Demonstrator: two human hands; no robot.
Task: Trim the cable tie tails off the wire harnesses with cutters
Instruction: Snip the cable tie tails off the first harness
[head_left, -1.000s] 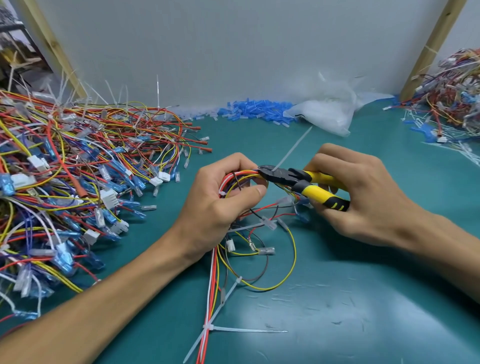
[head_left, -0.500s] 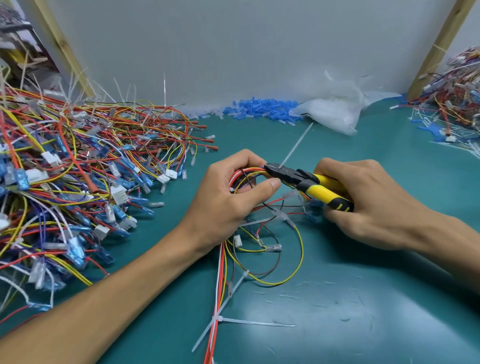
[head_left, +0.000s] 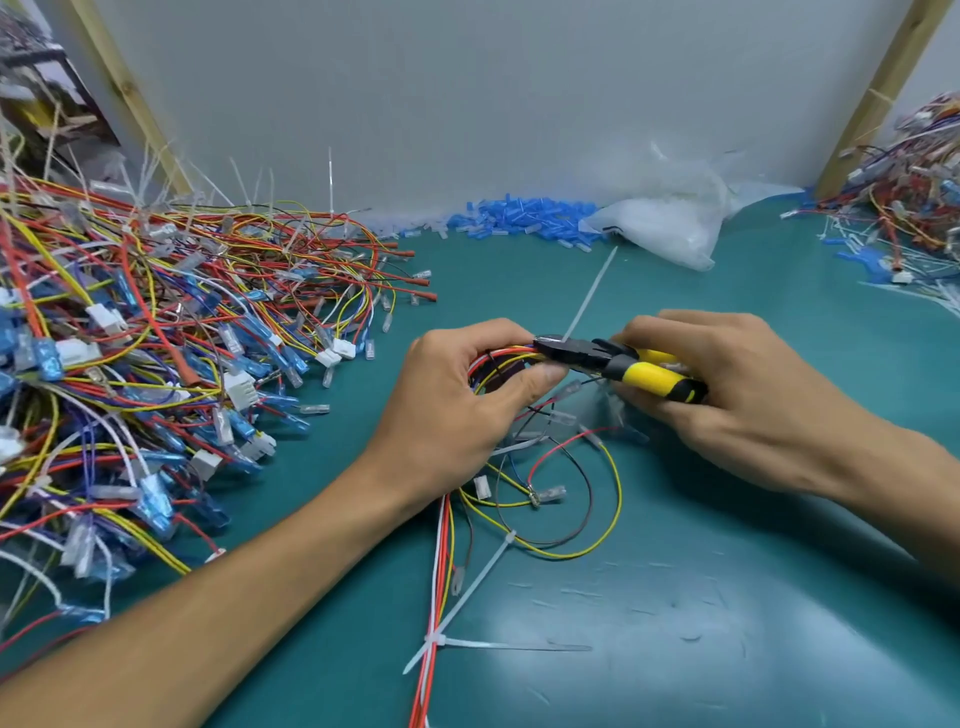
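BENCH WORK: At ctr of a green tabletop (head_left: 727, 582), a person's left hand (head_left: 457, 410) grips a looped wire harness (head_left: 501, 358), fingers and thumb curled round the red, yellow & white wires. The right hand (head_left: 737, 395) grips yellow-and-black cutters (head_left: 618, 364), fingers wrapped round both handles. The dark jaws sit against the bundle, right at the left thumb tip and at the base of a white cable tie tail (head_left: 589, 293) that sticks up toward the far right (whether the blades have bitten through it can't be told).

The rest of the harness trails toward the near edge, w/ two more untrimmed ties (head_left: 514, 646) lower down, their tails lying flat on the tabletop.

Left: a big heap of harnesses (head_left: 156, 364) w/ blue-sleeved terminals & white connectors, many tie tails poking up. Far side, against a grey wall: loose blue sleeves (head_left: 519, 218) & a crumpled clear plastic bag (head_left: 670, 223). Far right: a smaller pile of harnesses (head_left: 914, 182) beside a wooden post (head_left: 878, 98).
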